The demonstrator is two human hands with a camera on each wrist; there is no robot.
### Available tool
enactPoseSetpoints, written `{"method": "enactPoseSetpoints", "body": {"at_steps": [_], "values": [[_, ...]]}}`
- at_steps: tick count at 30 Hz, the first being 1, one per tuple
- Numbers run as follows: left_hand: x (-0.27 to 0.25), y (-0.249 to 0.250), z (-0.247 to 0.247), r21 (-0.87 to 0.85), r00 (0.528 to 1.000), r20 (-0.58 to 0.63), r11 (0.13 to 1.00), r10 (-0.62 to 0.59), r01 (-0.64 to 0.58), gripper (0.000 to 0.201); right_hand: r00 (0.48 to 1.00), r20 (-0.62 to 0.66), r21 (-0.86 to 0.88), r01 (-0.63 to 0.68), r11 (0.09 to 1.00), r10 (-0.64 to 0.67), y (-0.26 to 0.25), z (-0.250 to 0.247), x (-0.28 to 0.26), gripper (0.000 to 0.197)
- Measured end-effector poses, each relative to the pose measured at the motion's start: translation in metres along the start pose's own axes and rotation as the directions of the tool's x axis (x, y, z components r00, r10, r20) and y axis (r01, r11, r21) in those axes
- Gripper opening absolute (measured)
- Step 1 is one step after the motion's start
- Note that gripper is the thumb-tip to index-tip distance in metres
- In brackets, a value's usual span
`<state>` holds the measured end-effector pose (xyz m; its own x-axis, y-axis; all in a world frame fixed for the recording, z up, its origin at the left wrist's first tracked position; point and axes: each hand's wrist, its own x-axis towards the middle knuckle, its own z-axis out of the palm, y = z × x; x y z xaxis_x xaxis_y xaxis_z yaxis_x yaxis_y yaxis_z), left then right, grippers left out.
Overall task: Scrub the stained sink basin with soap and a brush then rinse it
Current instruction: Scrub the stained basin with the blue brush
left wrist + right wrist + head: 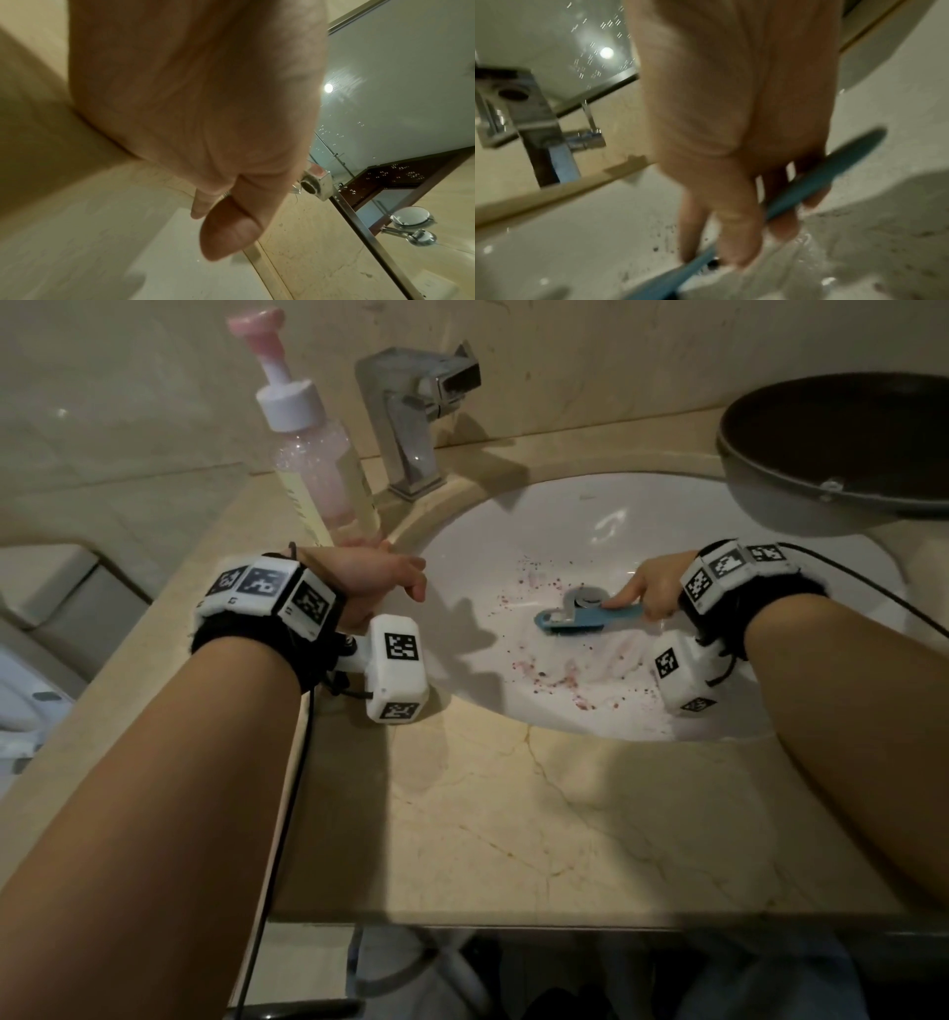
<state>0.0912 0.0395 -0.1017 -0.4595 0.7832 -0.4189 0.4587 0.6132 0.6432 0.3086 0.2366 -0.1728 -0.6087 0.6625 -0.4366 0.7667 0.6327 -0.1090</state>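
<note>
The white sink basin [642, 521] is speckled with reddish stains, and pale foam [595, 660] is smeared over its near side. My right hand [649, 590] is down in the basin and grips the handle of a blue brush [575, 621], index finger laid along it. The brush head lies just in front of the metal drain [585, 597]. In the right wrist view my right hand [734, 203] is curled round the blurred blue brush [808, 182]. My left hand [382, 580] rests on the basin's left rim, fingers loosely curled and holding nothing; this left hand [213, 142] fills the left wrist view.
A pink pump soap bottle [316, 454] stands on the marble counter [513, 814] just behind my left hand. The chrome faucet [411, 413] is behind the basin, with no water running. A dark bowl [842, 444] overhangs the basin's right rear.
</note>
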Motion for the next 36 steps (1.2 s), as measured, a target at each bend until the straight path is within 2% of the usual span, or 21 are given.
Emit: {"method": "enactPoseSetpoints", "body": {"at_steps": [1,3,9,13,17,21,25,30,34,36], "values": [[0.001,0.000,0.000,0.001,1.000,0.010,1.000,-0.003,0.003,0.082,0.997,0.077,-0.025,0.010,1.000,-0.008,-0.004,0.002,-0.001,0.056],[0.003,0.000,0.000,-0.024,1.000,0.019,1.000,0.003,-0.003,0.064,0.983,0.174,-0.001,0.058,0.998,-0.057,-0.010,0.001,-0.002,0.055],[0.005,-0.001,0.003,-0.107,1.000,0.001,0.994,0.011,-0.011,0.057,0.963,0.131,0.173,0.210,0.962,-0.234,-0.006,-0.013,0.004,0.055],[0.005,0.000,0.004,-0.144,1.000,0.007,0.990,0.000,0.001,0.059,0.975,0.186,0.071,0.109,0.991,-0.121,0.004,0.000,0.015,0.054],[0.004,0.002,0.004,-0.121,1.000,0.005,0.993,-0.008,0.009,0.059,0.991,0.048,0.079,0.119,0.990,-0.123,-0.002,0.005,0.014,0.056],[0.001,0.003,0.006,-0.169,1.000,0.006,0.985,-0.019,0.020,0.059,0.985,-0.056,0.226,0.171,0.959,-0.162,0.000,0.000,0.012,0.056],[-0.002,0.005,0.007,-0.192,1.000,-0.009,0.981,-0.019,0.017,0.058,0.985,-0.127,0.315,0.154,0.936,-0.119,0.003,-0.006,0.008,0.054],[-0.002,0.004,0.007,-0.207,1.000,0.001,0.978,-0.024,0.023,0.058,0.991,0.069,0.040,0.112,0.993,-0.115,-0.013,0.002,-0.001,0.052],[-0.005,0.007,0.007,-0.191,0.999,0.018,0.981,-0.035,0.038,0.060,0.968,0.179,-0.039,0.184,0.982,-0.174,-0.030,-0.004,-0.010,0.056],[-0.006,0.007,0.008,-0.177,1.000,0.007,0.984,-0.027,0.028,0.060,0.966,0.189,-0.065,0.190,0.980,-0.175,-0.031,-0.005,-0.012,0.056]]}}
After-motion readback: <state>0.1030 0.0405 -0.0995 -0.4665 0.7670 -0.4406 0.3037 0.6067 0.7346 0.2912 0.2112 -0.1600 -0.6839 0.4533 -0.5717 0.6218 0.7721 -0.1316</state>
